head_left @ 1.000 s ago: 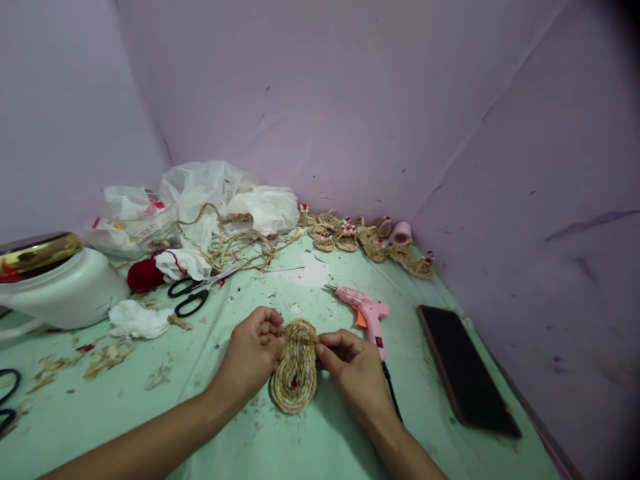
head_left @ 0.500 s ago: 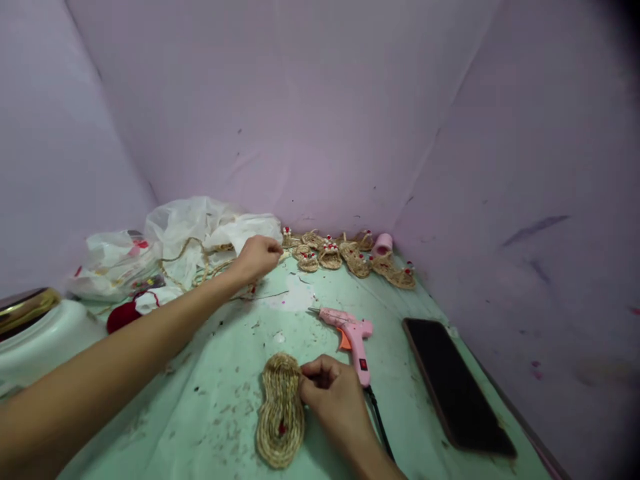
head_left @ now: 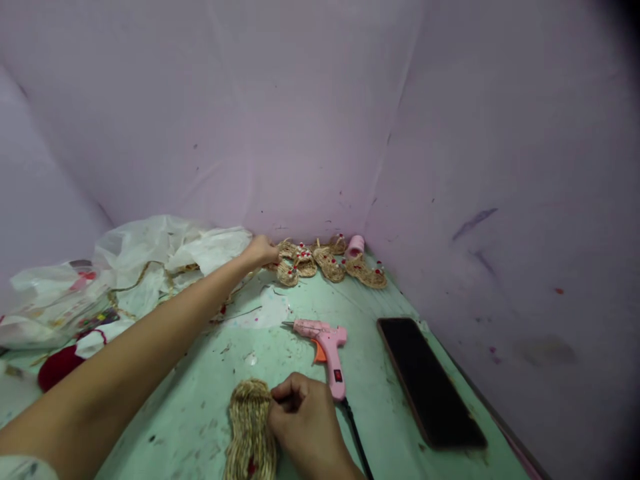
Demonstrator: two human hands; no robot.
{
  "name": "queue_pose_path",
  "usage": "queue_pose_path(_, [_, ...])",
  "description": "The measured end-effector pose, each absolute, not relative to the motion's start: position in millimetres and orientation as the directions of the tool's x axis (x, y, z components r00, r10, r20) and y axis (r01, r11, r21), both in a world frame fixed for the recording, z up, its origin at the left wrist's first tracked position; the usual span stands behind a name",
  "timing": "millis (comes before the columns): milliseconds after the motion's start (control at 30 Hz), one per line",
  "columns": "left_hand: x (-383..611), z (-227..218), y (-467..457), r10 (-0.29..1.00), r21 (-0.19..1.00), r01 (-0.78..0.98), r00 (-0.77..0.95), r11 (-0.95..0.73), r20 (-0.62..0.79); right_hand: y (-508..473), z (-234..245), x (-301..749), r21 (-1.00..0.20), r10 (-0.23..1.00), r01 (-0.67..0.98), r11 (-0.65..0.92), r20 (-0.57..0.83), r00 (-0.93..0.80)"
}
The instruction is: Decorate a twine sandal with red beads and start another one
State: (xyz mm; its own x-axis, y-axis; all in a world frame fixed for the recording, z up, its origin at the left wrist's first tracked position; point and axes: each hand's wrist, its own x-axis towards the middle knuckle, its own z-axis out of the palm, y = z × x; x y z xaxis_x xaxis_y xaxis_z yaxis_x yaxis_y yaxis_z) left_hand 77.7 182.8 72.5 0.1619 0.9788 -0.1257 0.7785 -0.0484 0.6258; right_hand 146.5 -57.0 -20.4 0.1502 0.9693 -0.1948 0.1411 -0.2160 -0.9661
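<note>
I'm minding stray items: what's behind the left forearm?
Past its upper edge show red yarn, some straw cord and plastic bags. Whatever lies directly behind the forearm is covered and cannot be seen.

No readable text, no legible numbers, apparently

Left of the right hand, the straw sole is golden tan, striped lengthwise, with a red spot. Beyond that hand the glue gun is pink (the trigger, orange). Right of the left hand, straw slippers carry red and white beads; the tablecloth beneath is mint green.
</note>
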Motion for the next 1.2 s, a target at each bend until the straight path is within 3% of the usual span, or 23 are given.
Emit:
queue_pose_path(133, [78.5,81.7,150.4,0.946,0.700,0.708,0.155,0.095,-0.285,-57.3,-19.0,147.0,-0.967,0.976,0.170,-0.188,-0.164,0.143])
queue_pose_path(300, [76.2,79.2,127.6,0.942,0.734,0.664,0.138,0.141,-0.307,-57.1,-18.2,147.6,-0.968,0.981,0.189,-0.163,-0.138,0.139])
queue_pose_path(600, [96.7,37.5,136.0,0.910,0.575,0.794,0.070,0.198,-0.409,-56.3,-19.1,147.2,-0.967,0.978,0.182,-0.179,-0.154,0.142])
queue_pose_path(733, [102.5,24.9,140.1,0.915,0.565,0.800,0.050,0.204,-0.400,-57.2,-18.7,146.6,-0.963,0.974,0.185,-0.197,-0.171,0.147])
queue_pose_path(933, [96.9,22.6,133.2,0.928,0.710,0.667,0.075,0.225,-0.365,-55.9,-20.1,147.4,-0.966,0.981,0.202,-0.159,-0.132,0.140])
queue_pose_path(1200, [70.6,44.2,100.6,0.957,0.914,0.309,0.034,0.263,-0.287,-56.8,-20.8,148.1,-0.968,0.986,0.215,-0.133,-0.107,0.127])
